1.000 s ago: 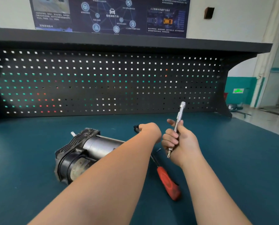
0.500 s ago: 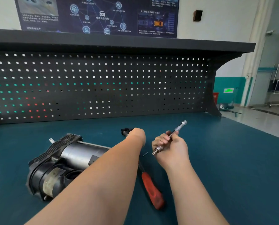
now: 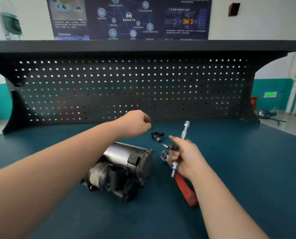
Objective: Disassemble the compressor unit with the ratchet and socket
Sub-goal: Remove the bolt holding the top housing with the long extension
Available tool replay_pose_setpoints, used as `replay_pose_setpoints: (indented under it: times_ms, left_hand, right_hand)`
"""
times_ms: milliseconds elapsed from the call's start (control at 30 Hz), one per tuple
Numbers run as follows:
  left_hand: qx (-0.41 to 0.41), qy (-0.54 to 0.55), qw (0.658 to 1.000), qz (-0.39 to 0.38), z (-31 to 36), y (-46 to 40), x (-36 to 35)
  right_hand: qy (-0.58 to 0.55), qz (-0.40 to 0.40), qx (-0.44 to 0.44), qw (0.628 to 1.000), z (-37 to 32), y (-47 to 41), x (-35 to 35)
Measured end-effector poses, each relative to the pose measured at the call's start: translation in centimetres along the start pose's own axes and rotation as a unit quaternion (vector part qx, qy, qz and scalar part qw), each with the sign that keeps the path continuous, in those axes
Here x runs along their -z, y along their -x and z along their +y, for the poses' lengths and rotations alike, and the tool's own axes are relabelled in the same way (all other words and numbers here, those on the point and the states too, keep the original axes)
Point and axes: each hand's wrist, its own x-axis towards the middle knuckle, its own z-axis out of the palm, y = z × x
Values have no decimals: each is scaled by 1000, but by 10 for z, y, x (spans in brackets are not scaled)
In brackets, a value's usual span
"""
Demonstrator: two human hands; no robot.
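Note:
The compressor unit [image 3: 126, 157], a grey metal cylinder with a black head, lies on the blue bench mat. My left hand [image 3: 135, 124] hovers beyond it with its fingers curled downward and blurred; whether it holds anything is unclear. A small black fitting [image 3: 157, 135] lies on the mat just right of that hand. My right hand [image 3: 187, 157] grips a silver extension bar [image 3: 185, 130] that points up and away. The red-handled ratchet [image 3: 186, 191] lies on the mat under my right hand, its head [image 3: 164, 155] near the compressor's end. A small silver socket [image 3: 165, 145] lies beside it.
A black pegboard back panel [image 3: 126, 90] closes off the far side of the bench under a dark shelf [image 3: 143, 46]. A plastic bottle [image 3: 11, 23] stands on the shelf at the left. The blue mat [image 3: 247, 169] stretches to the right.
The view has shifted, so the compressor now sits nearer the centre. My left hand has lifted away from the black fitting, which now lies on the mat. The right hand keeps hold of the bar.

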Motion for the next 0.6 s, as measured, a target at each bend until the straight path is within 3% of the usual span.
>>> replay_pose_setpoints:
  times_ms: [100,167,367,400,467,533,600]
  left_hand:
    - [44,14,997,69,-64,60,13]
    - [54,54,993,89,-97,97,12]
    - [40,44,997,-38,-147,150,-20]
    - [34,28,998,-38,-151,150,-25]
    - [35,-6,999,-9,-156,144,-35]
    - [45,-57,997,25,-158,135,-41]
    - [50,-42,997,28,-162,130,-46]
  right_hand:
    - [232,-10,42,972,14,4,-12]
    - [294,22,64,953,16,3,-16]
    - [331,92,58,937,3,3,1]
    - [397,87,65,912,5,4,1]
    - [552,77,93,825,13,6,-5]
    - [641,67,118,755,26,7,-11]
    - [647,78,125,748,34,6,-12]
